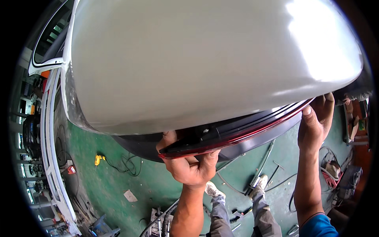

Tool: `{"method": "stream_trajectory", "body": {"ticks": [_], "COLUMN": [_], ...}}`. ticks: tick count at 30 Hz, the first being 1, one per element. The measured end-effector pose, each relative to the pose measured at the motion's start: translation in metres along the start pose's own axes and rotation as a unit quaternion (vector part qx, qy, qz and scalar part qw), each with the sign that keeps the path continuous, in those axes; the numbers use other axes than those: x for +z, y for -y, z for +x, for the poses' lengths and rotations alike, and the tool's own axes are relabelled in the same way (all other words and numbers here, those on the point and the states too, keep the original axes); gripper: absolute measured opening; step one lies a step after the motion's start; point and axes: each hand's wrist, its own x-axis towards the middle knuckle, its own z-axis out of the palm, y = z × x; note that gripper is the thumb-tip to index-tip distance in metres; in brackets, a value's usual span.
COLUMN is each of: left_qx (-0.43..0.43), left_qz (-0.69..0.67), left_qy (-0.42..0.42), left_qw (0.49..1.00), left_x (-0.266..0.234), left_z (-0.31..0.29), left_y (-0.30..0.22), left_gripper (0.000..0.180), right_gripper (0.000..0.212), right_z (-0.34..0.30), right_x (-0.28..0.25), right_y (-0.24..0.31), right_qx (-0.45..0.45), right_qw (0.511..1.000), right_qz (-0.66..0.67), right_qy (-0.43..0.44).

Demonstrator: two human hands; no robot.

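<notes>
A long, curved red-and-black car tail light point(241, 136) runs along the lower edge of a smooth grey body panel point(189, 67). My left hand point(191, 168) grips its left end from below, with the thumb and fingers on either side of the red lens. At the other end, my right hand point(318, 122) holds the light, its thumb on the near side and its fingers reaching up by the panel's corner. A small bolt point(205, 130) shows on the light's black back part. Below the light is a dark bumper point(260, 139), partly hidden by it.
On the green floor point(114, 170) lie a yellow power tool point(99, 159) with a cord, a long metal bar point(264, 162) near my feet, and several hoses. A long white frame part point(51, 150) stands at the left. Bags and boxes sit at the right.
</notes>
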Motion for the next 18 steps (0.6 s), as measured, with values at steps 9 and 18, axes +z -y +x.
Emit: {"method": "stream_trajectory", "body": {"ticks": [9,18], "left_qx": [-0.023,-0.058], "left_qz": [-0.005,-0.053], "left_qy": [-0.02,-0.066], "left_qw": [1.0,0.995], "left_x": [0.007,0.012], "left_z": [0.005,0.008], "left_y": [-0.002,0.005], "left_gripper": [0.065,0.049], "right_gripper": [0.074,0.072], "right_z": [0.004,0.002], "right_x": [0.002,0.015], "right_y": [0.0,0.005], "right_qx": [-0.015,-0.051], "right_qw": [1.0,0.995], "right_qz": [0.008,-0.082], "right_qy": [0.005,-0.003]}}
